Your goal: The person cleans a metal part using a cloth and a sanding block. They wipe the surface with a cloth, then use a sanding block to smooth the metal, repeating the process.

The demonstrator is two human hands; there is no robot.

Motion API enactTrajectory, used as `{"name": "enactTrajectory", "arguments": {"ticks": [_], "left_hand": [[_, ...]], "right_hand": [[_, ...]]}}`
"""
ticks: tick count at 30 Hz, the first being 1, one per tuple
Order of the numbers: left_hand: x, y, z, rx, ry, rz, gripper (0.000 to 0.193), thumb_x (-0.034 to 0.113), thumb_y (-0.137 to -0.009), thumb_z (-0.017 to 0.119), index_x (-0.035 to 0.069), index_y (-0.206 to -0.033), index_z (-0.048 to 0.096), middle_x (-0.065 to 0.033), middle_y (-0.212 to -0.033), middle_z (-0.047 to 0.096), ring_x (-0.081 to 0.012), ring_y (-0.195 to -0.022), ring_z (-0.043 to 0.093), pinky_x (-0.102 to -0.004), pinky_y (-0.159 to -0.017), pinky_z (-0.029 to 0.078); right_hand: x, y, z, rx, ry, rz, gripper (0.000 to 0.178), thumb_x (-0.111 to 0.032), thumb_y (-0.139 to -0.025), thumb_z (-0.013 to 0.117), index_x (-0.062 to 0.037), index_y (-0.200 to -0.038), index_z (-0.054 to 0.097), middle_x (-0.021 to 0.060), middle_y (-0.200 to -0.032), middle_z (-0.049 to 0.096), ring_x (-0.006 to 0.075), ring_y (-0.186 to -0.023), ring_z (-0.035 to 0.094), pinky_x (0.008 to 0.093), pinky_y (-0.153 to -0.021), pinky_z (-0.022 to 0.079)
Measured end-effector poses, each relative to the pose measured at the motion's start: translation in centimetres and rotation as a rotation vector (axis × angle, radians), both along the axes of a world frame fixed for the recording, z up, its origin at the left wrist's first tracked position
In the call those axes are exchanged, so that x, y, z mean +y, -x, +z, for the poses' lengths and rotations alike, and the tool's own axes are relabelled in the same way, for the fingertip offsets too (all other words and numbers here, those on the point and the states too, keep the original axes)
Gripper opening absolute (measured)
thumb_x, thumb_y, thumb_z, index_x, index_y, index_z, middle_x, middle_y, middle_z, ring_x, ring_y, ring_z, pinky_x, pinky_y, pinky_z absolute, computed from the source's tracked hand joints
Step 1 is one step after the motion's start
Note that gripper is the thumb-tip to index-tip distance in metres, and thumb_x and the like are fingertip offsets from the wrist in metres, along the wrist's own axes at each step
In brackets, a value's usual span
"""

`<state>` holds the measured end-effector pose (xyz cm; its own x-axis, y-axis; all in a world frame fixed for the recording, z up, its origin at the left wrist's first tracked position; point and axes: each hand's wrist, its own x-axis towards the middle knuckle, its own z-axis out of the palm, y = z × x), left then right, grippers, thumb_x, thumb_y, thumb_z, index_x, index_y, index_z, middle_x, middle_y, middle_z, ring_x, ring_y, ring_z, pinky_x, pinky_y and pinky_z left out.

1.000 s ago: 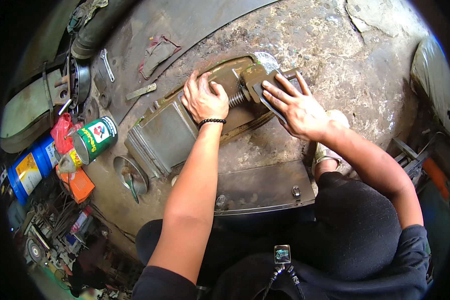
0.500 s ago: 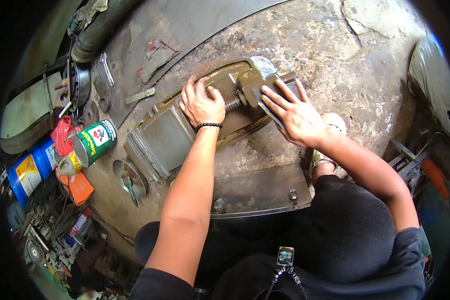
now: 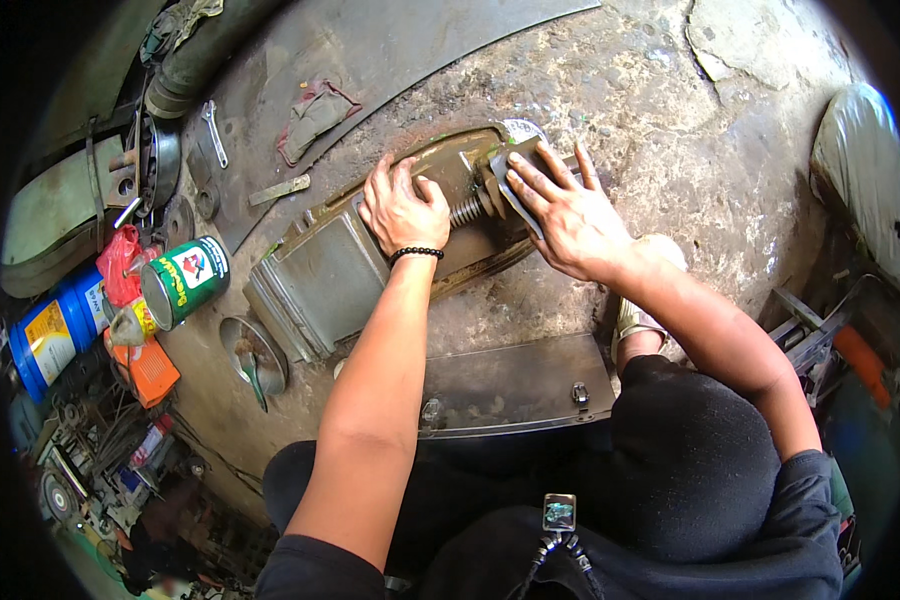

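A heavy metal machine vise, brown and grey with a threaded screw, lies slantwise on the floor before me. My left hand, with a black bead bracelet at the wrist, grips the vise near its middle, fingers bent over the far side rail. Beneath my right hand is a thin dark grey sheet that looks like sandpaper, pressed against the block at the screw end of the vise. The right fingers are stretched over this sheet and the block; much of both is hidden under the palm.
A dark metal panel with latches lies by my knees. At left stand a green can, a blue bucket and a bowl with a brush. A wrench and a cloth glove lie farther off.
My right hand has slid a short way left along the block with the grey sheet under it. My left hand keeps its place on the vise.
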<state>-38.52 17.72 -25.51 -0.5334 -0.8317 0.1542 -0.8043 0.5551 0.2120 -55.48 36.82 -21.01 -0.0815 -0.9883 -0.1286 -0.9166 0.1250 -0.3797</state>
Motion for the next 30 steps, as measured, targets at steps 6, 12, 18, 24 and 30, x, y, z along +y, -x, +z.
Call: {"name": "enactTrajectory", "arguments": {"ticks": [6,12,18,24,30], "left_hand": [[0.1,-0.1,0.0,-0.002,0.003,-0.016,0.034,0.020,-0.085,0.061,0.013,-0.117,0.070,-0.0094,-0.138,0.058,-0.0305,-0.134,0.050,-0.0500,-0.111,0.037],[0.0,-0.2,0.0,0.010,0.007,-0.015,0.035,0.023,-0.085,0.061,0.016,-0.119,0.069,-0.0087,-0.138,0.058,-0.0306,-0.134,0.050,-0.0494,-0.111,0.037],[0.0,-0.1,0.0,-0.012,-0.006,-0.005,0.035,0.023,-0.086,0.060,0.016,-0.119,0.068,-0.0079,-0.138,0.058,-0.0299,-0.134,0.050,-0.0496,-0.111,0.036],[0.0,0.0,-0.1,-0.025,-0.002,-0.005,0.035,0.023,-0.086,0.061,0.016,-0.119,0.069,-0.0076,-0.138,0.058,-0.0295,-0.133,0.050,-0.0491,-0.111,0.036],[0.0,-0.3,-0.2,0.003,0.002,-0.018,0.035,0.022,-0.085,0.061,0.017,-0.119,0.069,-0.0061,-0.137,0.058,-0.0282,-0.132,0.052,-0.0491,-0.108,0.038]], "right_hand": [[0.7,0.0,-0.1,0.027,-0.016,0.059,0.065,-0.029,-0.093,0.059,-0.0084,-0.154,0.044,0.0087,-0.166,0.031,0.0355,-0.155,0.022,0.0646,-0.124,0.009],[0.5,0.1,0.7,0.001,-0.165,0.068,0.067,-0.029,-0.092,0.059,-0.0064,-0.153,0.044,0.0101,-0.164,0.034,0.0354,-0.154,0.023,0.0638,-0.124,0.011],[-0.4,-0.2,0.6,0.016,-0.032,0.076,0.064,-0.032,-0.097,0.053,-0.0057,-0.154,0.042,0.0093,-0.166,0.032,0.0346,-0.156,0.021,0.0616,-0.125,0.010],[-0.5,-0.7,0.3,0.007,0.010,0.096,0.059,-0.036,-0.101,0.048,-0.0056,-0.152,0.046,0.0091,-0.165,0.034,0.0336,-0.154,0.024,0.0601,-0.126,0.011],[-0.8,-1.0,0.5,-0.044,-0.141,0.130,0.058,-0.038,-0.103,0.048,-0.0080,-0.152,0.046,0.0082,-0.164,0.036,0.0319,-0.155,0.022,0.0606,-0.126,0.010]]}}
